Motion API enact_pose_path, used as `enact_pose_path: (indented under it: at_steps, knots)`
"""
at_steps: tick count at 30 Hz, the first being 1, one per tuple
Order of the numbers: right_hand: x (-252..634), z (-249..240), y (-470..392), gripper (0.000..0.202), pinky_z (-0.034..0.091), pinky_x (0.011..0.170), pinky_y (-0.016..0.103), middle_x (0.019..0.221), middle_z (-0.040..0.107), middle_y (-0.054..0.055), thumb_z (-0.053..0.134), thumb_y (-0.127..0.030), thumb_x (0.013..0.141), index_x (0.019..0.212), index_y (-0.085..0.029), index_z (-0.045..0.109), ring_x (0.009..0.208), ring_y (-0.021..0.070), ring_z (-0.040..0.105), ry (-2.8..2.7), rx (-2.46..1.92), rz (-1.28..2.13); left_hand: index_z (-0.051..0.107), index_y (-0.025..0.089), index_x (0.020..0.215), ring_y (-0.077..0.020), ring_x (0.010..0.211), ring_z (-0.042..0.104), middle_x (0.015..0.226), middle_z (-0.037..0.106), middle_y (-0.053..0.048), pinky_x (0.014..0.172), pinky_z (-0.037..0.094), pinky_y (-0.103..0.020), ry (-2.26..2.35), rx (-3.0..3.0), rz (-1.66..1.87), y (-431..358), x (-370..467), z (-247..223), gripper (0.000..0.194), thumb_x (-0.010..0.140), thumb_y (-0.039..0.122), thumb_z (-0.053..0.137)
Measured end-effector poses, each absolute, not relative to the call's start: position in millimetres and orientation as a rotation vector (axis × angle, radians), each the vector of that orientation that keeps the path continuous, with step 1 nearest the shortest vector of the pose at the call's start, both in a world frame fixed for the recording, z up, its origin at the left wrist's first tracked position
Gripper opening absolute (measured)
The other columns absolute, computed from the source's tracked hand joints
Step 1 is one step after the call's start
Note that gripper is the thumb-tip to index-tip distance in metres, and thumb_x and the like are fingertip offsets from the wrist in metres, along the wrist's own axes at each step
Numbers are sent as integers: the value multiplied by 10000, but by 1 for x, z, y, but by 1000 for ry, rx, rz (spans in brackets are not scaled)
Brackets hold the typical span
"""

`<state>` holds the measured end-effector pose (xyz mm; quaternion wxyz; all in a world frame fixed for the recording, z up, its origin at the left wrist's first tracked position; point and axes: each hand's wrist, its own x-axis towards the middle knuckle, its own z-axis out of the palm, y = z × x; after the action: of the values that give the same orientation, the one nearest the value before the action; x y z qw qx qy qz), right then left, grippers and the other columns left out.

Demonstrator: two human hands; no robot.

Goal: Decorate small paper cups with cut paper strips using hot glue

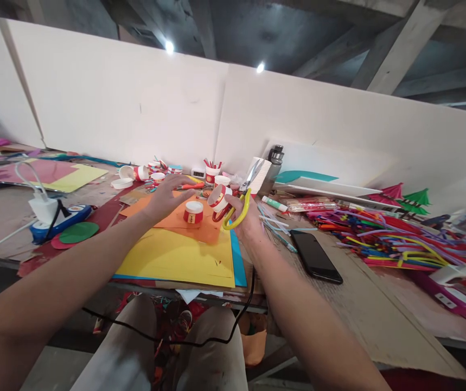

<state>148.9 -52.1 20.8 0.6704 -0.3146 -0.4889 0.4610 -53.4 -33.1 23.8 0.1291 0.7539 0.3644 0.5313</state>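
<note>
My right hand (251, 217) is closed around scissors (237, 221) with yellow handles, their metal blades pointing up and away. At that hand's fingertips is a tilted red-and-white paper cup (218, 197), seemingly held along with the scissors; a red strip curls below it. My left hand (170, 198) reaches over the orange paper with its fingers stretched out and nothing in them. Between both hands, a short cut paper cup (193, 213) stands on the orange paper (157, 217), which lies over yellow sheets (176, 258).
A black phone (316, 255) lies to the right, before a heap of coloured pipe cleaners (403, 233). Behind stand a stack of white cups (260, 176) and a grey bottle (272, 171). On the left is a blue power strip (62, 221); a black cable (200, 344) hangs across my lap.
</note>
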Motion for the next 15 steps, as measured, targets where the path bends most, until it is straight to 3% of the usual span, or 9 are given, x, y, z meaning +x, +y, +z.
enact_pose_path:
  at_steps: [5,8,15]
  knots:
    - [143,19,-56,473,560,688,316,887,635,2,742,-404,643,1007,-235,492,802,184,664,-1189,-734,985,754,264,886,-288,1138,546,1090,702,-87,1092,307,-444,823,2262,1393,-39,-40,23,178,742,369,751]
    - [140,21,-60,477,547,651,307,885,637,11,729,-456,672,1024,-229,501,783,181,648,-1269,-734,962,744,263,756,-298,1089,549,946,713,-93,1084,313,-455,803,2172,1345,-41,-33,20,126,690,357,796]
    - [141,22,-62,358,477,550,237,678,534,-63,667,-422,771,1021,-237,491,612,110,550,-1227,-725,876,697,255,811,-268,1015,563,958,674,-85,997,386,-402,993,2140,1612,-24,-52,14,89,801,338,669]
